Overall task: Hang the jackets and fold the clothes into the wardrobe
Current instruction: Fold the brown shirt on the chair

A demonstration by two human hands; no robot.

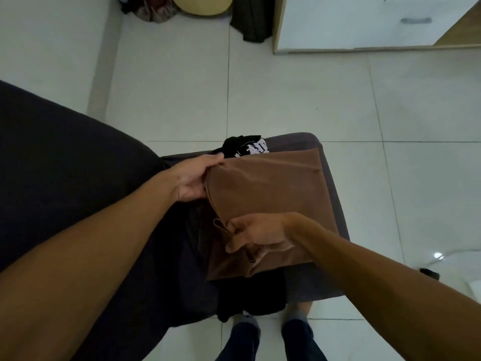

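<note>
The left hand (194, 179) was clenched on the far left corner of a brown garment (270, 201), thumb on top of the cloth and fingers tucked under its edge. The right hand (256, 234) grasped the same garment at its near left part, where a loose brown flap bunched up between thumb and fingers. Between the two grips the left edge of the garment ran in a soft curve, and to the right of both grips the cloth lay folded in a rough rectangle, fairly flat with a few creases fanning out from the left hand's pinch. The garment rested on the dark grey cushion (335, 204) of a sofa or footstool, whose right edge showed just beyond the cloth. Just past the left hand's grip, touching the far edge of the brown garment, lay a black garment with white print (246, 147), crumpled. Below the right hand's grip, at the near edge of the cushion, a plain black cloth (250, 295) lay partly under the brown one and hung over the front. Well beyond both hands, across the pale tiled floor (299, 100), stood a white wardrobe (351, 22) with a light wood frame, and left of it a dark garment (251, 18) lay heaped on the floor. The person's feet (246, 332) stood on the tiles beneath the right forearm.
</note>
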